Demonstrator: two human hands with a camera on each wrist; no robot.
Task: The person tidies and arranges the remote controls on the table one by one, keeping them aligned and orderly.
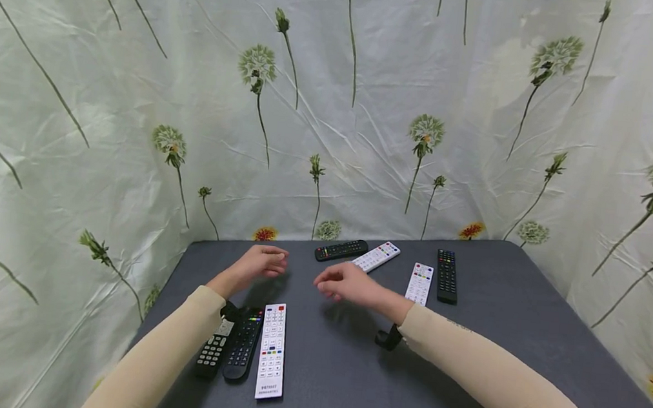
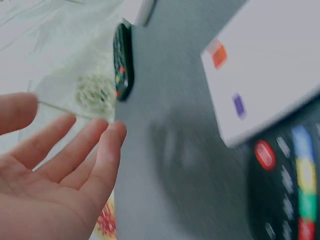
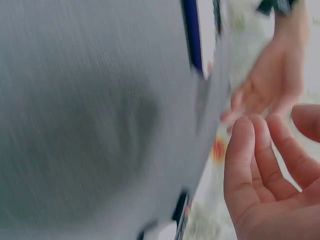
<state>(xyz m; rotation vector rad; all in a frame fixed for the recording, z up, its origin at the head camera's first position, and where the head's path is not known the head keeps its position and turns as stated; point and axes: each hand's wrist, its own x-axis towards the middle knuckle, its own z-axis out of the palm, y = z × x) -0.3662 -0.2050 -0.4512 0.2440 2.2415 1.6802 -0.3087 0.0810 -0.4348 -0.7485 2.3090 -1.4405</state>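
Observation:
My left hand (image 1: 261, 263) hovers above the table's left half, fingers loosely bent and holding nothing; the left wrist view shows its palm (image 2: 55, 185). Below its wrist lie a black remote with grey buttons (image 1: 211, 353), a black remote with coloured keys (image 1: 243, 346) and a long white remote (image 1: 272, 355), side by side. My right hand (image 1: 348, 284) hangs over the middle, empty, its fingers relaxed. Behind it a white remote (image 1: 377, 256) lies slanted, partly hidden by the hand, next to a black remote (image 1: 341, 250).
Right of the right hand are a white remote (image 1: 420, 282), partly covered by the forearm, and a black remote (image 1: 446, 276). All lie on a dark grey table (image 1: 346, 374). A pale curtain with dandelion prints (image 1: 367, 136) hangs behind and at both sides.

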